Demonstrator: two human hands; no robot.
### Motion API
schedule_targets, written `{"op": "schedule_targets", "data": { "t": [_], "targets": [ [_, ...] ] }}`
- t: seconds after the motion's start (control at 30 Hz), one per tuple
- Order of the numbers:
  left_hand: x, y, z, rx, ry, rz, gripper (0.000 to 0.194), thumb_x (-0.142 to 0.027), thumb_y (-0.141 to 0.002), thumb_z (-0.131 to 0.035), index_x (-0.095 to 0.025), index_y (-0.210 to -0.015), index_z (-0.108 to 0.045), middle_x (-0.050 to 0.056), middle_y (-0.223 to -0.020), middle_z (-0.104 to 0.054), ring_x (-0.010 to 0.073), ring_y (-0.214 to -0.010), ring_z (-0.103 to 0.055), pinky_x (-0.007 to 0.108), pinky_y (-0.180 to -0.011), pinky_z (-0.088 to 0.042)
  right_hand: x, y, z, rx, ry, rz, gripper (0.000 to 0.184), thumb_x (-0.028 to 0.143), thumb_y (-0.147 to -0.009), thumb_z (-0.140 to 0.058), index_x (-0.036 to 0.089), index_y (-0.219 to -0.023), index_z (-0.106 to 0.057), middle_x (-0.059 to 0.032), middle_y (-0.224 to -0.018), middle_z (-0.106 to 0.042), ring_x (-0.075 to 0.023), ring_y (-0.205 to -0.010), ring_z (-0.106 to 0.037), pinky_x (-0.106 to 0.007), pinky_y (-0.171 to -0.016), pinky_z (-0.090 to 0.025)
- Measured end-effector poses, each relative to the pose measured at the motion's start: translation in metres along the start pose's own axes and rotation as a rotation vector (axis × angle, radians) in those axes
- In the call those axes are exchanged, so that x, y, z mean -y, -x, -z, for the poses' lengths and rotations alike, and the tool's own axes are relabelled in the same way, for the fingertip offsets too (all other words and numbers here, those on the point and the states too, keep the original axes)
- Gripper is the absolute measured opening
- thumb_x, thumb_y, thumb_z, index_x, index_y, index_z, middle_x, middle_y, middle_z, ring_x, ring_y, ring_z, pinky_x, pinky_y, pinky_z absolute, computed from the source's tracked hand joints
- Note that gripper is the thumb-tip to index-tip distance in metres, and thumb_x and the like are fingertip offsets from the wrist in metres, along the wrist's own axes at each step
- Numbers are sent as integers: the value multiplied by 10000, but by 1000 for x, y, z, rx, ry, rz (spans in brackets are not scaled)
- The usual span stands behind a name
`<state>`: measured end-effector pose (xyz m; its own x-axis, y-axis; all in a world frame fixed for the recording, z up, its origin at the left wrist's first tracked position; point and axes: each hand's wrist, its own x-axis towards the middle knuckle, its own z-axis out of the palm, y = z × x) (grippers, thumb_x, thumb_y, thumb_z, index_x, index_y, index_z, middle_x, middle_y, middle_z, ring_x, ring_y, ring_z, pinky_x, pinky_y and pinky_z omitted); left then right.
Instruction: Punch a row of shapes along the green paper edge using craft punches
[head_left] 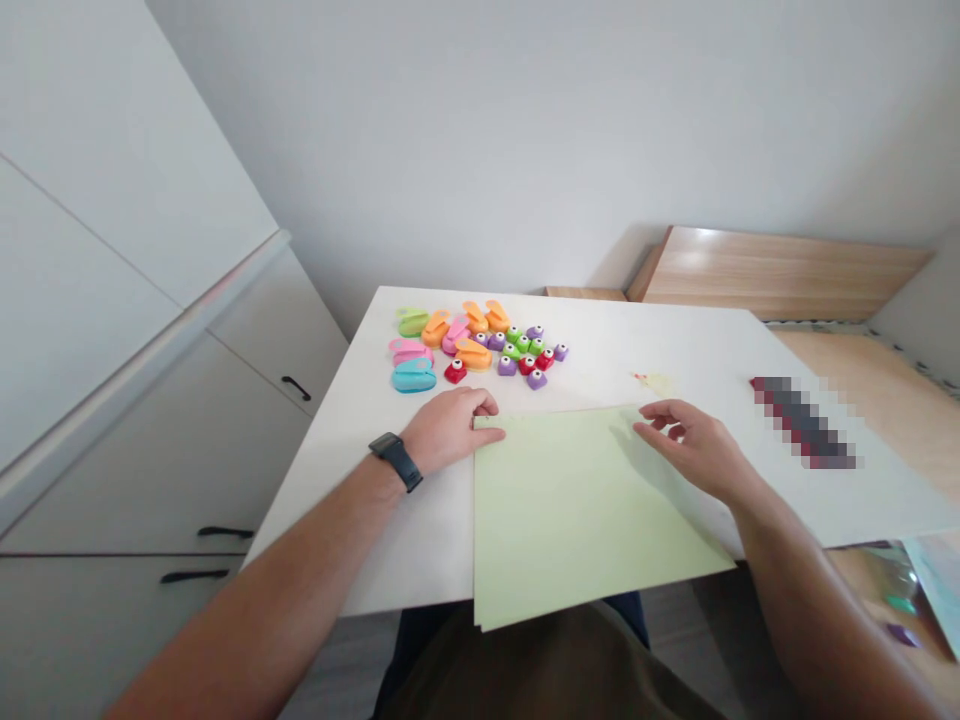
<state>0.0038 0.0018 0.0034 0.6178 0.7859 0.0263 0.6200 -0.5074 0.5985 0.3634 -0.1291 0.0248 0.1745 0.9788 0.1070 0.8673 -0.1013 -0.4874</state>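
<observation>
A pale green sheet of paper (570, 510) lies on the white table (360, 420), its near edge hanging over the table's front. My left hand (450, 428), a dark watch on its wrist, pinches the sheet's far left corner with curled fingers. My right hand (694, 447) rests on the far right corner, fingers bent down onto the paper's edge. Beyond my left hand sits a cluster of colourful craft punches (472, 345): larger teal, pink, orange and green ones and several small red, purple and green ones.
A small pale paper scrap (654, 380) lies past my right hand. A blurred dark object (806, 422) sits at the table's right. White cabinets (150, 400) stand to the left, a wooden bed frame (780, 272) behind. Coloured bits lie on the floor at lower right.
</observation>
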Motion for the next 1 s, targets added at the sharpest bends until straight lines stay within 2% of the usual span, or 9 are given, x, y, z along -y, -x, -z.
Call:
{"op": "schedule_targets", "data": {
  "t": [0.1,0.17,0.23,0.33,0.43,0.57,0.83,1.0],
  "targets": [
    [-4,-1,1,29,-4,24,316,-497,-765,-688,-224,-921,-662,-5,-793,-659,157,-684,-579,267,-590,-376,0,2,2,-8,-12,32,369,530,-900,-560,232,-1087,-671,-62,-983,-730,-203,-759,-676,-358,-702,-558],
    [-6,-1,2,48,-6,39,317,-500,-765,-680,-222,-917,-664,-15,-747,-642,147,-636,-553,265,-566,-351,7,-5,3,-10,32,140,392,505,-934,-512,227,-1170,-655,-86,-1117,-717,-237,-919,-689,-388,-814,-561],
    [-7,-2,3,59,-9,52,330,-505,-763,-674,-216,-920,-666,-14,-749,-644,141,-614,-539,266,-559,-340,16,-17,-1,39,106,298,446,502,-962,-466,228,-1285,-606,-94,-1299,-653,-269,-1194,-604,-437,-1037,-470],
    [-8,-2,3,67,-13,60,346,-517,-758,-672,-214,-924,-668,-15,-755,-647,138,-608,-534,265,-560,-341,30,-39,-17,135,243,424,586,560,-967,-420,186,-1407,-512,-129,-1468,-519,-295,-1370,-459,-484,-1150,-345],
    [-8,-3,3,64,-12,69,352,-524,-749,-681,-216,-919,-670,-22,-732,-634,138,-611,-536,261,-562,-347,38,-59,-36,186,313,444,679,612,-963,-372,155,-1462,-436,-157,-1540,-422,-302,-1426,-383,-492,-1164,-313],
    [-8,-4,3,64,-17,81,361,-525,-747,-684,-213,-926,-668,-24,-706,-616,137,-609,-534,257,-561,-348,39,-69,-48,186,359,472,700,636,-972,-299,144,-1451,-434,-174,-1531,-429,-308,-1419,-390,-515,-1160,-298],
    [-9,-4,5,70,-56,64,355,-535,-762,-667,-216,-916,-657,-17,-730,-610,147,-635,-537,267,-575,-335,3,-51,-25,95,438,409,674,644,-954,-361,157,-1402,-494,-166,-1492,-481,-328,-1425,-370,-531,-1158,-292],
    [-8,-5,5,73,-68,66,340,-532,-772,-659,-223,-914,-650,-18,-714,-591,152,-639,-529,272,-577,-325,-24,-48,-14,40,444,333,643,624,-952,-392,151,-1359,-547,-173,-1488,-481,-349,-1456,-306,-562,-1148,-293]
  ]
}}
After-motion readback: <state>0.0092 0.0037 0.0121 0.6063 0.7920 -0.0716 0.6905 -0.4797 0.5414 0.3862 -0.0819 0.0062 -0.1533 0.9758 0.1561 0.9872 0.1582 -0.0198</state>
